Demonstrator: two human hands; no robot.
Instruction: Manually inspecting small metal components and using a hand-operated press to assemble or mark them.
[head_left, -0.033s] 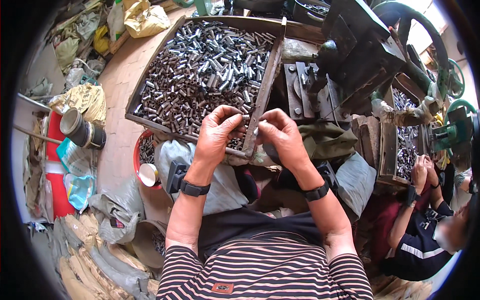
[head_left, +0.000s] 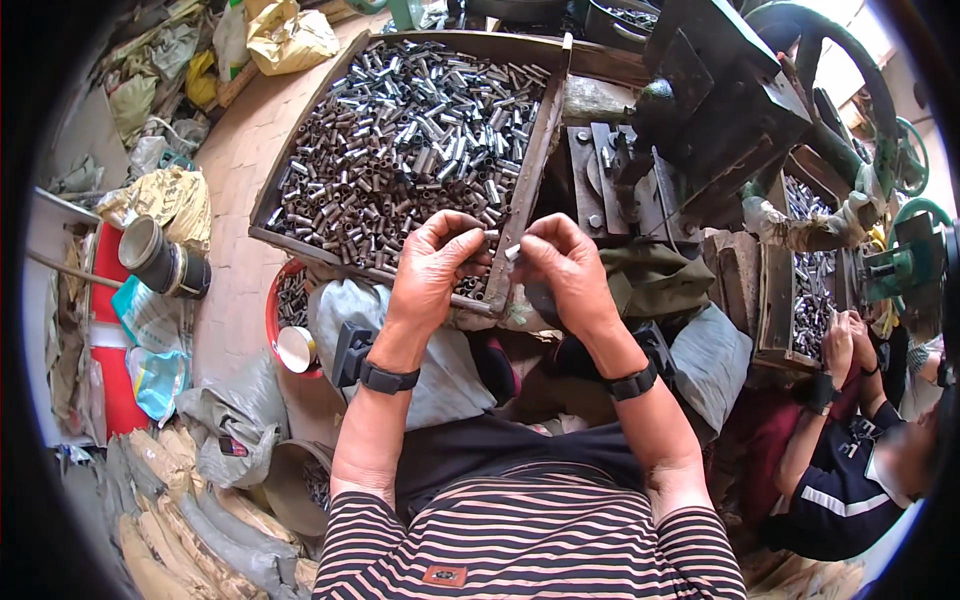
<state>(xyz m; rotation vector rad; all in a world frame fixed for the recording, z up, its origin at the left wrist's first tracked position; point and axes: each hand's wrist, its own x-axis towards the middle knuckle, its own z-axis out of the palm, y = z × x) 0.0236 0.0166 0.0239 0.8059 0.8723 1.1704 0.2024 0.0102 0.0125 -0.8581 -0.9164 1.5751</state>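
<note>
A wooden tray [head_left: 557, 100] full of short metal tubes [head_left: 400, 150], some shiny and some brown, lies in front of me. Over its near right corner my left hand [head_left: 440, 255] is closed in a pinch; whatever its fingertips hold is hidden among the tubes behind. Just right of the tray's edge, my right hand [head_left: 563, 265] pinches a small shiny metal tube [head_left: 513, 252] between thumb and fingers. The two hands are a short gap apart. Each wrist wears a black strap.
A dark metal press [head_left: 720, 100] with a bolted bed stands right of the tray. Far right, a co-worker's hands [head_left: 843, 345] are at another wooden box [head_left: 775, 310] of metal pieces. A red basin [head_left: 275, 315] and a grey plastic bag [head_left: 240, 420] sit at left.
The small metal tube in my right fingertips has tilted and shows more, as the right fingers shifted slightly. My left hand stays in place.
</note>
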